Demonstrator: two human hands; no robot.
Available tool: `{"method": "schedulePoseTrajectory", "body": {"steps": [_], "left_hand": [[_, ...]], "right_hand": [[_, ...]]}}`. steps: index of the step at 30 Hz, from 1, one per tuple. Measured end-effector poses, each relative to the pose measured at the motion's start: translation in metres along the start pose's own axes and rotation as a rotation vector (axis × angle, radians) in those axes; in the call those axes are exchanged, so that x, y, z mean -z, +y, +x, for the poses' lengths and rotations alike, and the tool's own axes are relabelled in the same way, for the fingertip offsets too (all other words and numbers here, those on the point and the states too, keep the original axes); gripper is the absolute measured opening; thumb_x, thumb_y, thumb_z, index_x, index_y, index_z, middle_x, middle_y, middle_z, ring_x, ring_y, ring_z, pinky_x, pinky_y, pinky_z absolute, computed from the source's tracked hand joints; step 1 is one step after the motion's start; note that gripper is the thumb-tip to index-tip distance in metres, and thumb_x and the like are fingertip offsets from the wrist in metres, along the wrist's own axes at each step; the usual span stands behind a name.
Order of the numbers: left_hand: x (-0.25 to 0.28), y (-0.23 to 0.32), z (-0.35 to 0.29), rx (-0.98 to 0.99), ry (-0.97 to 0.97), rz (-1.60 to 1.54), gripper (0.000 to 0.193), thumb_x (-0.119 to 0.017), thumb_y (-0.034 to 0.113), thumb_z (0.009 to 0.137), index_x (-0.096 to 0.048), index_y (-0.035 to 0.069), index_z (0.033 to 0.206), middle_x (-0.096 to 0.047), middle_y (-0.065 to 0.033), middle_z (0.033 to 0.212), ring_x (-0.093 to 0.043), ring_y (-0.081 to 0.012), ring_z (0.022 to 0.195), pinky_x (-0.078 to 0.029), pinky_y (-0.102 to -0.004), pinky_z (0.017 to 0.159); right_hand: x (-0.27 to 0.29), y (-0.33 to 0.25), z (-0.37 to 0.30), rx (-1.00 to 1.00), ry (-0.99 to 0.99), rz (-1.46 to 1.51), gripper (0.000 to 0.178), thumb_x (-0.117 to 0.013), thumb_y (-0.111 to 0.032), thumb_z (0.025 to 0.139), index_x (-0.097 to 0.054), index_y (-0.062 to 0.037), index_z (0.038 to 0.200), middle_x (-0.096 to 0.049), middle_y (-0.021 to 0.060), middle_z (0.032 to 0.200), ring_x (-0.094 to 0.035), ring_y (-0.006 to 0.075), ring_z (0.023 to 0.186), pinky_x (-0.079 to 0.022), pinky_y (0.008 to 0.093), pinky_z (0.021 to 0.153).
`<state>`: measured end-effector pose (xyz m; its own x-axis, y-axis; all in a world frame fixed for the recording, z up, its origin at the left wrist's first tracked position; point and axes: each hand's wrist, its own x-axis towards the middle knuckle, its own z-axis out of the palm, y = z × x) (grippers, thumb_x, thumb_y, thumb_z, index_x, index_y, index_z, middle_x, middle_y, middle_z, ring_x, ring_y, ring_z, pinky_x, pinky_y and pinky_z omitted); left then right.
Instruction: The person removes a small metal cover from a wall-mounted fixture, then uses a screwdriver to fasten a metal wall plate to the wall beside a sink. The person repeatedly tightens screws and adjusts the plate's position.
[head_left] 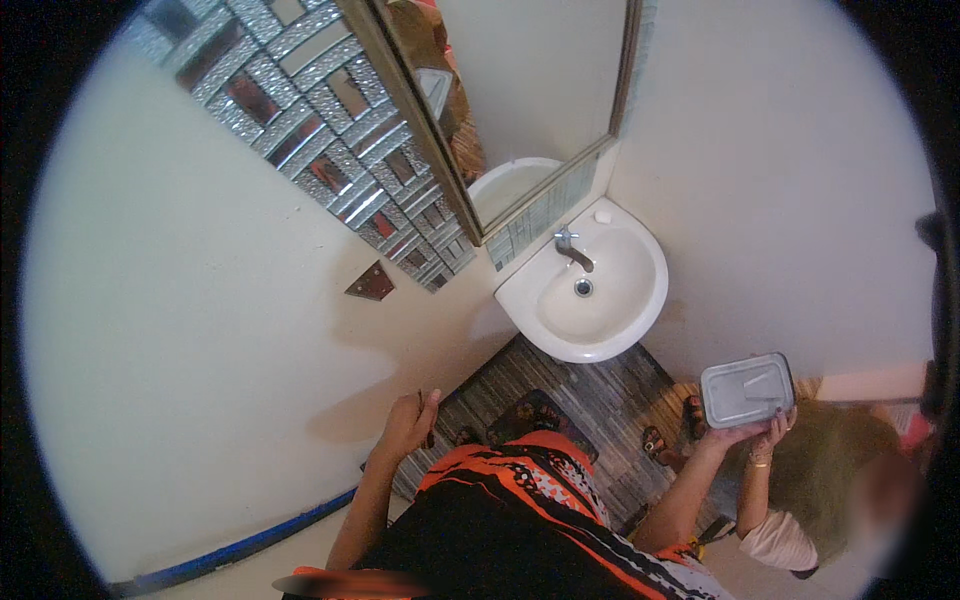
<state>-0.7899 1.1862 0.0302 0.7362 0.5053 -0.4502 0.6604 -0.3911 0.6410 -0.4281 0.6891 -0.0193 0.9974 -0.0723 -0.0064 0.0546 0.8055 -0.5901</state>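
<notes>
My right hand (733, 434) reaches out to the right and supports a rectangular box (748, 390) from below at its near edge. The box looks pale and translucent, with a grey rim; what is inside cannot be made out. Another person's hand (775, 428), with a bangle and rings, touches the same box at its near right corner. On the left, my left hand (408, 424) is closed in front of the wall. Something small and dark shows at its fingers, too little to name.
A white corner washbasin (597, 345) with a metal tap (574, 252) stands ahead. Above it hangs a framed mirror (545, 90) beside mosaic tiles (330, 130). A dark mat (545, 418) lies on the striped floor (480, 398). A person (835, 470) stands close at right.
</notes>
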Motion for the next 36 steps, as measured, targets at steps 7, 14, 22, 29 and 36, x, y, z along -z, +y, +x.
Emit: {"method": "schedulePoseTrajectory", "body": {"steps": [7, 14, 22, 29, 36], "left_hand": [[0.01, 0.023, -0.005, -0.065, 0.093, -0.028, 0.076, -0.036, 0.055, 0.114, -0.059, 0.0, 0.067, -0.057, -0.0142, 0.058, -0.06, -0.0325, 0.057, -0.05, -0.0453, 0.064], [0.016, 0.05, -0.012, -0.028, 0.175, -0.265, 0.074, -0.037, 0.058, 0.113, -0.055, 0.003, 0.066, -0.051, -0.0069, 0.059, -0.051, -0.0221, 0.058, -0.044, -0.0407, 0.062], [0.02, 0.101, 0.014, -0.132, 0.159, -0.839, 0.062, -0.04, 0.052, 0.114, -0.042, 0.011, 0.067, -0.04, 0.0004, 0.065, -0.039, -0.0153, 0.064, -0.033, -0.0317, 0.062], [0.034, 0.126, 0.044, -0.227, 0.135, -0.894, 0.059, -0.042, 0.052, 0.113, -0.054, 0.01, 0.074, -0.042, 0.0026, 0.07, -0.041, -0.0131, 0.068, -0.034, -0.0309, 0.063], [0.052, 0.114, 0.061, -0.387, 0.381, -0.928, 0.044, -0.045, 0.043, 0.116, -0.066, 0.007, 0.1, -0.04, 0.0082, 0.073, -0.033, -0.0044, 0.066, -0.028, -0.0248, 0.06]], "right_hand": [[0.008, -0.02, 0.016, -0.008, -0.018, -0.009, 0.088, -0.048, -0.068, 0.101, -0.04, -0.0052, 0.162, -0.04, 0.0199, 0.167, -0.045, 0.0403, 0.149, -0.033, 0.0576, 0.126], [0.072, -0.04, 0.015, -0.051, -0.049, 0.046, 0.09, -0.048, -0.069, 0.101, -0.039, -0.0041, 0.162, -0.039, 0.0206, 0.168, -0.045, 0.0401, 0.149, -0.032, 0.0573, 0.127], [-0.051, 0.147, -0.154, -0.645, -0.171, -0.619, 0.072, -0.04, -0.069, 0.107, -0.067, -0.0052, 0.128, -0.069, 0.0132, 0.131, -0.066, 0.0311, 0.118, -0.051, 0.0464, 0.101], [-0.277, 0.192, -0.243, -0.654, -0.858, -0.768, 0.041, -0.061, -0.026, 0.111, -0.052, -0.0033, 0.143, -0.067, 0.005, 0.097, -0.06, 0.0107, 0.078, -0.048, 0.0261, 0.066], [-0.307, 0.211, -0.255, -0.482, -0.579, -0.866, 0.027, -0.062, -0.02, 0.111, -0.067, -0.0004, 0.129, -0.06, -0.002, 0.079, -0.05, 0.0052, 0.063, -0.041, 0.024, 0.055]]}}
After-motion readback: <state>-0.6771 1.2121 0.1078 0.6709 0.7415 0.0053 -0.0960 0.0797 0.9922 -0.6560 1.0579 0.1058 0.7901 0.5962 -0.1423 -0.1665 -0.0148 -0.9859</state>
